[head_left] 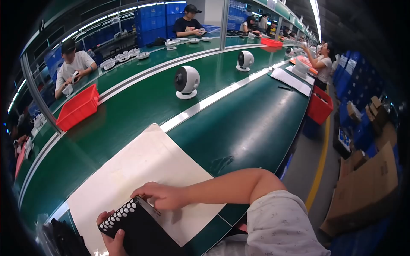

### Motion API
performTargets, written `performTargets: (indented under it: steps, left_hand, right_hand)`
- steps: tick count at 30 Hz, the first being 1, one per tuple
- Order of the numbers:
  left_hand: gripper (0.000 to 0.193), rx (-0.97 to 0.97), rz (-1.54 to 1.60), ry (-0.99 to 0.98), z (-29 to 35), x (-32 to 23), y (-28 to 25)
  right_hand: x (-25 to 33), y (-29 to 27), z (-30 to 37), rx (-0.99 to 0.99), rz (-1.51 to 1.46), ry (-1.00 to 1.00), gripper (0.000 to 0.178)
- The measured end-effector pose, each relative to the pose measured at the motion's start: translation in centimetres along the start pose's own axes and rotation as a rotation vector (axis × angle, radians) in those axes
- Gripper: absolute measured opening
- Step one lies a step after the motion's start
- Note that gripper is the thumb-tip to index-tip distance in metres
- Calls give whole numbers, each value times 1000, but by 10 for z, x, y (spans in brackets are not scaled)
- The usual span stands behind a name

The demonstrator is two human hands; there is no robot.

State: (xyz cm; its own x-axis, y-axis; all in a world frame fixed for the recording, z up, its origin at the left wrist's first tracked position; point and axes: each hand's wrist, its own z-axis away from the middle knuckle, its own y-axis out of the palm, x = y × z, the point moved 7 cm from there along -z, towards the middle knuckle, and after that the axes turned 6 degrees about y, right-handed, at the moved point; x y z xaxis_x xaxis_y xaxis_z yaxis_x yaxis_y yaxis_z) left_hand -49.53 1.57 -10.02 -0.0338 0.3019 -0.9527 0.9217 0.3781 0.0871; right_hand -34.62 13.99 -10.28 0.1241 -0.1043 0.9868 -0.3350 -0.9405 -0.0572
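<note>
My left hand [112,239] grips a black sheet-like piece [143,232] at its left edge, thumb on top and fingers behind. Rows of white oval pads [119,217] line the upper end of that piece. At its upper right corner is my right hand [164,196], with fingers bent together over a thin greyish strip [149,208] along the edge. What the right fingertips hold is too small to make out. Both hands are above a large cream-coloured board [141,158] on the green bench.
White-and-black rounded devices [186,83] stand on the green conveyor [145,109] beyond the rail. A red bin [79,109] sits at the left. Papers [291,81] and a pen [286,88] lie far right. Co-workers sit along the line. Cardboard [363,192] leans by the aisle.
</note>
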Motion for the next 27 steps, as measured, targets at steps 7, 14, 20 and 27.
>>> performTargets:
  steps: [7, 14, 20, 27]
  left_hand:
    - [51, -36, -136, 45, -11, 1, 0]
    - [43, -123, -204, -65, -23, 2, 0]
    - [52, -9, -146, -96, -21, 14, 5]
    - [61, 4, -327, 86, -23, 4, -15]
  right_hand:
    - [22, 1, 2, -237, 312, 56, 52]
    - [28, -19, -10, -334, 517, 126, 41]
    - [2, -28, -8, -378, 400, -26, 53]
    - [4, -31, -14, -337, 251, -41, 61]
